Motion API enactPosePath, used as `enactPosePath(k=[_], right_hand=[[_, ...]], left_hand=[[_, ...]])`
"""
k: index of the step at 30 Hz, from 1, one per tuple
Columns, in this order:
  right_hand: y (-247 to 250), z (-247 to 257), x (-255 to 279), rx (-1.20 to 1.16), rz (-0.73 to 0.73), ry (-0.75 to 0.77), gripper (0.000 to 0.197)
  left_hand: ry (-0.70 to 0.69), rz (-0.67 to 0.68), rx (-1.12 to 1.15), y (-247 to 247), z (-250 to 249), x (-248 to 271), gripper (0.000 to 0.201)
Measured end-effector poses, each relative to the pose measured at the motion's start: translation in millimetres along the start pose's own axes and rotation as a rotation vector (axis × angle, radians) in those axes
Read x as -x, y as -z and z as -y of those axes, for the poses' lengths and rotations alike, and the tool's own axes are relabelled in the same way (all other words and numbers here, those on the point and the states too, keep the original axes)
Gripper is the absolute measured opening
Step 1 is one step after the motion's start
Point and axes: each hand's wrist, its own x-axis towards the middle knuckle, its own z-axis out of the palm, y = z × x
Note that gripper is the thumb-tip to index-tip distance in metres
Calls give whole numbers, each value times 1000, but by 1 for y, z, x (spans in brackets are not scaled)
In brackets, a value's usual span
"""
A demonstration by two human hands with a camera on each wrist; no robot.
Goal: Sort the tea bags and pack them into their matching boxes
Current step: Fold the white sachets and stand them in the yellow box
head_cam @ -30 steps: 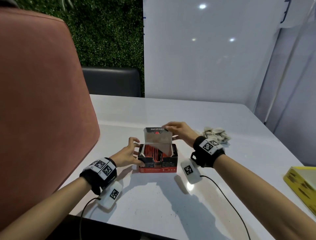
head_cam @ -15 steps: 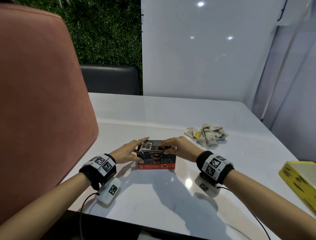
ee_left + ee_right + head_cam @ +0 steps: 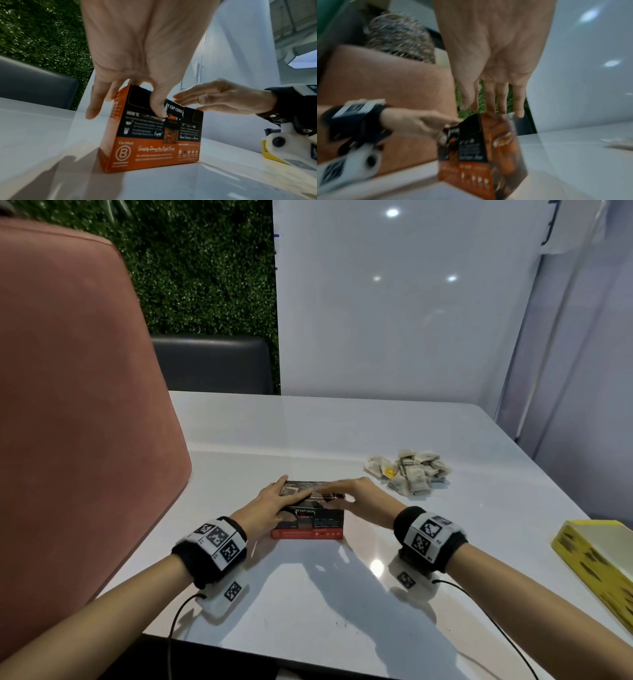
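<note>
orange box (image 3: 307,518) lid is pressed shut under flat left hand (image 3: 270,506) and right hand (image 3: 356,498); loose tea bags (image 3: 409,472) judged next.

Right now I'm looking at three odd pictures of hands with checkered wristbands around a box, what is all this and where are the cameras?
No machine here: a person wears a head camera and one camera on each wrist; the checkered bands are markers. The head view looks down on a white table. The left hand and right hand press straight fingers on the closed lid of an orange tea box. The wrist views show that same box from either side. A pile of loose tea bags lies beyond, and a yellow box sits at the right edge.
</note>
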Motion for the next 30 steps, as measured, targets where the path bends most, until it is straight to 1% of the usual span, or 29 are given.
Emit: enactPosePath(k=[3, 5, 8, 10, 12, 14, 16, 19, 20, 21, 23, 24, 27, 30], right_hand=[[24, -27, -9, 53, -60, -112, 49], [43, -53, -17, 139, -50, -232, 60], [65, -99, -29, 251, 35, -474, 79], [74, -128, -33, 281, 112, -622, 88], [77, -150, -35, 269, 187, -721, 91], [73, -164, -36, 267, 243, -775, 94], [64, -174, -40, 242, 260, -785, 105], [48, -185, -48, 217, 296, -710, 118], [47, -183, -50, 222, 321, -693, 119], [45, -183, -52, 231, 334, -679, 114], [42, -179, -54, 254, 342, -656, 95], [40, -178, -56, 262, 345, -652, 88], [29, -167, -55, 276, 357, -609, 83], [20, -145, -45, 267, 372, -549, 78]], left_hand=[[56, -23, -8, 7, 9, -10, 62], [91, -30, -16, 14, 17, -19, 61], [135, -39, -17, 25, 26, -38, 61], [161, -40, -7, 32, 27, -55, 61], [177, -41, -2, 38, 25, -74, 61], [185, -39, 2, 44, 22, -93, 61], [188, -32, 11, 48, 19, -110, 62], [180, -19, 16, 52, 15, -130, 63], [177, -15, 9, 53, 14, -135, 63], [174, -10, 4, 53, 14, -139, 63], [167, -2, -6, 54, 12, -146, 63], [162, 2, -16, 55, 12, -148, 63], [155, 15, -49, 57, 10, -150, 63], [192, 44, -49, 59, 6, -148, 64]])
